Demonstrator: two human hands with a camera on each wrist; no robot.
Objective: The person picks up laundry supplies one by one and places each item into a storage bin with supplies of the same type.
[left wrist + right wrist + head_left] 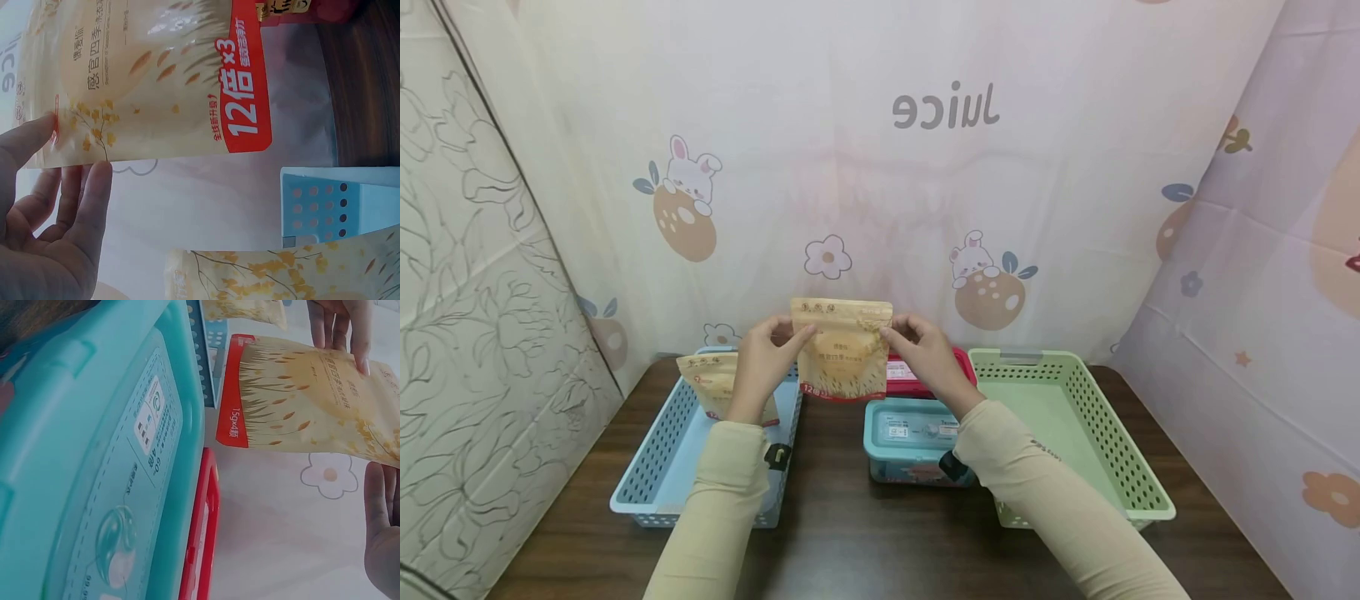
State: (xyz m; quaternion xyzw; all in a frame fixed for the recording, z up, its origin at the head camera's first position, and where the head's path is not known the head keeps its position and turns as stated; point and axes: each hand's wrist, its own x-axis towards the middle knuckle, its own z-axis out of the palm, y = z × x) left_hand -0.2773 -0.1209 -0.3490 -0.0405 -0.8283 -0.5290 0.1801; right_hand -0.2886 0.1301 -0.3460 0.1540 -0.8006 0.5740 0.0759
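Left hand (pixel 769 364): pinches flat beige red-edged pouch (pixel 842 356), left edge
Right hand (pixel 931 354): pinches pouch's right edge
Blue perforated basket (pixel 651 452): left of pouch

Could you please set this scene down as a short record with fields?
Held: flat yellow plastic-looking pouch, upright in the air
Left hand: pinches the pouch's left edge
Right hand: pinches its right edge
Left side: light-blue perforated plastic basket, second yellow pouch inside
Centre: teal lidded plastic box, red plastic box behind it
Right side: pale-green perforated plastic basket
Surface: dark-brown wood-look table
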